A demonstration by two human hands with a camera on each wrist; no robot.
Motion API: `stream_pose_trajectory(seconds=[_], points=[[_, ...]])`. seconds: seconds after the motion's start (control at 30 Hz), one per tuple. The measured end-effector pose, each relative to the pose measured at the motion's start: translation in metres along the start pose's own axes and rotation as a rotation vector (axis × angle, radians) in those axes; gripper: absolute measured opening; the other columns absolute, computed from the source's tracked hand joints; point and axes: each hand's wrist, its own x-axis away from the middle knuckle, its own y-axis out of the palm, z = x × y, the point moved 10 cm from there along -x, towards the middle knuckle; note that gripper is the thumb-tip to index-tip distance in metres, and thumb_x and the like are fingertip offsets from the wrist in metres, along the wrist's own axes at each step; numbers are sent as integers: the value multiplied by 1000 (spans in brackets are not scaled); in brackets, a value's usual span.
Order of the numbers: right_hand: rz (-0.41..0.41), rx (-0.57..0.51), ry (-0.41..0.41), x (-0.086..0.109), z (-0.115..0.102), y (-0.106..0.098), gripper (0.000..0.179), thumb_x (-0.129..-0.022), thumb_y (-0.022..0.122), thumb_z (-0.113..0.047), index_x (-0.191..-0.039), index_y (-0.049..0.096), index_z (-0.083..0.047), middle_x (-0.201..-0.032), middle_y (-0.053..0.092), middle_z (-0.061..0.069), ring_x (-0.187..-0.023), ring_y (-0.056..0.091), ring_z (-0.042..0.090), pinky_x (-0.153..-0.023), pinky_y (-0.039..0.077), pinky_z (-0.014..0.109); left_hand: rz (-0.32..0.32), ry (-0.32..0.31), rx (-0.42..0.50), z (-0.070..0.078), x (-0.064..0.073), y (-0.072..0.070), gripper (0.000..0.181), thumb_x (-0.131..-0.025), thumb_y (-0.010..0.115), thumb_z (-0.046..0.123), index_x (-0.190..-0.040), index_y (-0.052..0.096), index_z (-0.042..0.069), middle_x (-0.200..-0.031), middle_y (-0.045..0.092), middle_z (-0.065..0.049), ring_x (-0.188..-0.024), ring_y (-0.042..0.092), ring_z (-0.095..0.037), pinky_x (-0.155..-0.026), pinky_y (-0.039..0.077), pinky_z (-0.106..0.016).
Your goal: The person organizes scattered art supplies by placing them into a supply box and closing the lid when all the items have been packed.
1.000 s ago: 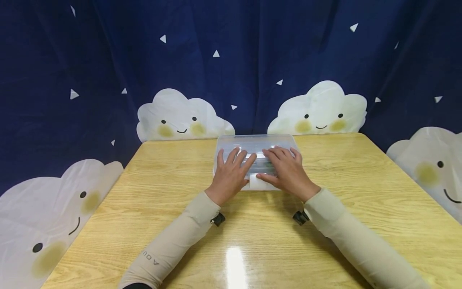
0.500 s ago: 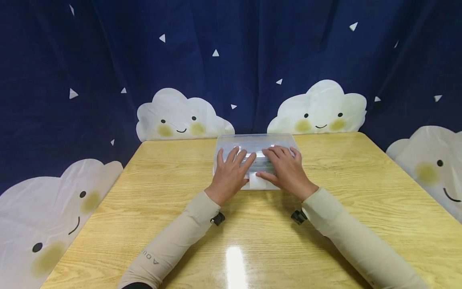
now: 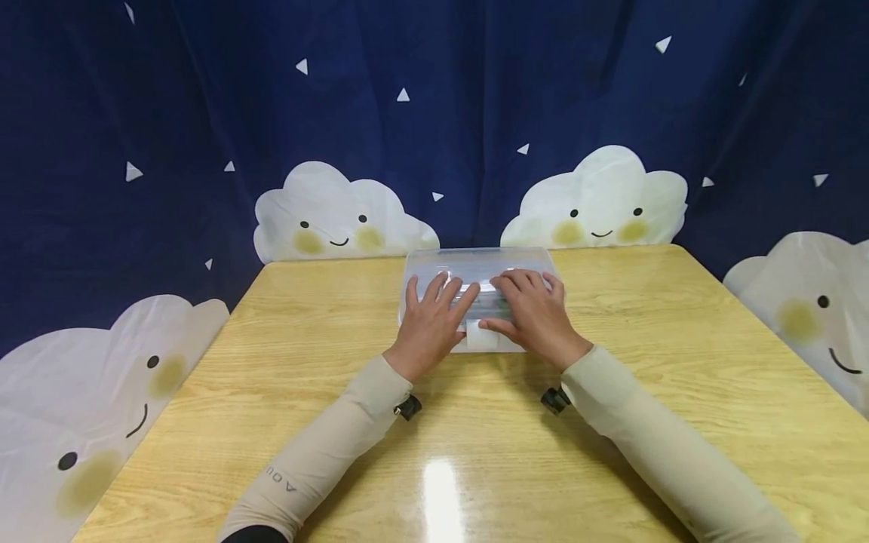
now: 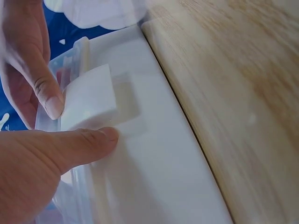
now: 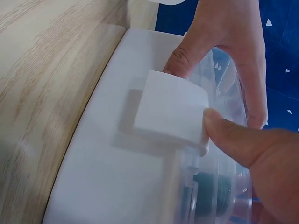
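A plastic storage box with a see-through lid and white body sits at the back of the table. A white latch marks the middle of its near side; in the right wrist view the latch juts out from the wall. My left hand lies spread over the lid's left half, its thumb touching one side edge of the latch. Over the right half rests my right hand, fingers extended, with the thumb against the latch near its top. A dark green item shows blurrily through the clear plastic.
The wooden table spreads out around the box. A dark blue curtain with white clouds hangs behind it and at both sides. Small black cameras are worn on the wrists.
The right wrist has shifted slightly left. Both hands stay on the box, and the whole scene sits slightly higher in the head view.
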Motion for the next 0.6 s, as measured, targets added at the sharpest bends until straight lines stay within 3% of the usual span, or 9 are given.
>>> stream_pose_trajectory(seconds=[0.4, 0.6], points=[[-31, 13, 17, -3, 1, 1, 66, -74, 76, -53, -121, 61, -9, -122, 59, 10, -115, 47, 33, -99, 25, 63, -18, 0, -6, -1, -2, 1, 83, -70, 81, 49, -139, 45, 21, -134, 53, -7, -130, 43, -30, -98, 34, -64], [-36, 20, 14, -1, 1, 1, 67, -74, 76, -53, -121, 61, -9, -122, 58, 10, -116, 48, 34, -99, 25, 63, -64, 23, 5, 2, -1, 1, 96, -63, 84, 54, -141, 41, 18, -136, 50, -10, -131, 41, -33, -98, 33, -66]])
